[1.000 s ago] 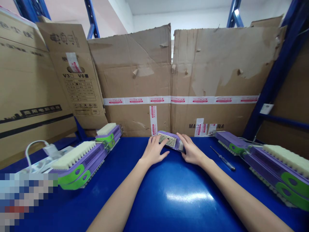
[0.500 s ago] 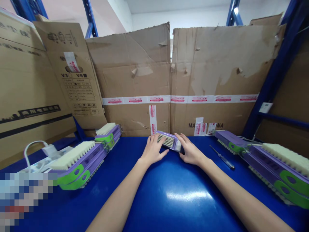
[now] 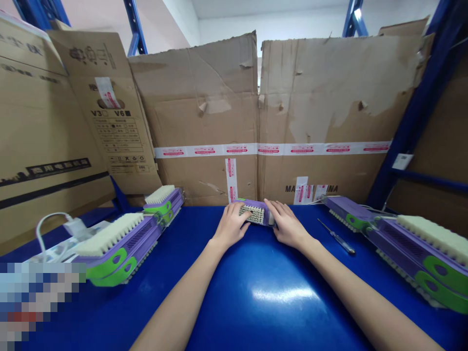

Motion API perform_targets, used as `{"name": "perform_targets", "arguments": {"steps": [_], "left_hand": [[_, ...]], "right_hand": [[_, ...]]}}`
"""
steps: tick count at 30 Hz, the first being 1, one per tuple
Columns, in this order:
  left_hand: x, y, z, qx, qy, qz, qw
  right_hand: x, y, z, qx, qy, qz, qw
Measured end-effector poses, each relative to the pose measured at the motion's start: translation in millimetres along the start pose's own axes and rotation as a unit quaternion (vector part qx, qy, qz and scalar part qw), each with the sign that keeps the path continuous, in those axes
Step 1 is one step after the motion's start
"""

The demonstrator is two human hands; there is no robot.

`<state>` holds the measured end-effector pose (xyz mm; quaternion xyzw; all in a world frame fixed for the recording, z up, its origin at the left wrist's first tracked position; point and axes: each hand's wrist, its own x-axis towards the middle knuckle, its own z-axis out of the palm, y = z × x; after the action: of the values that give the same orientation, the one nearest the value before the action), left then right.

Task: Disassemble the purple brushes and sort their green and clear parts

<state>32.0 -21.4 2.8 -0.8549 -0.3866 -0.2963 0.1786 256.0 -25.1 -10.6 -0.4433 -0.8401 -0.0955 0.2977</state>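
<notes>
At the far middle of the blue table, a purple brush [image 3: 258,215] with a pale bristle pad facing me is held between both hands. My left hand [image 3: 231,225] grips its left end, with the fingers over the top and a finger across the bristles. My right hand [image 3: 288,225] is closed around its right end, fingertips on the upper edge. Its underside and back are hidden. To the right of my right hand, a screwdriver [image 3: 338,237] with a clear handle lies on the table.
Purple and green brushes stand at left [image 3: 120,248] and right [image 3: 405,248], in linked rows. A white plug with a cable [image 3: 76,228] sits on a power strip at far left. Cardboard sheets [image 3: 204,122] wall off the back, between blue rack posts [image 3: 409,117].
The brush has turned slightly, so its right end sits more level and less of its pale end face shows. My hands shifted a little with it.
</notes>
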Motion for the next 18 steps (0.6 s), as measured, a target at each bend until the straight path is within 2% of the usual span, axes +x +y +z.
{"name": "perform_targets", "arguments": {"steps": [5, 10, 18], "left_hand": [[0.7, 4.5, 0.9, 0.020, 0.008, 0.028, 0.999], [0.2, 0.4, -2.2, 0.027, 0.031, -0.001, 0.999], [0.0, -7.5, 1.7, 0.000, 0.004, 0.005, 1.000]], "right_hand": [[0.0, 6.4, 0.8, 0.035, -0.011, -0.003, 0.999], [-1.1, 12.0, -2.6, 0.082, -0.035, 0.018, 0.996], [-2.3, 10.9, -3.7, 0.110, -0.026, 0.019, 0.993]]}}
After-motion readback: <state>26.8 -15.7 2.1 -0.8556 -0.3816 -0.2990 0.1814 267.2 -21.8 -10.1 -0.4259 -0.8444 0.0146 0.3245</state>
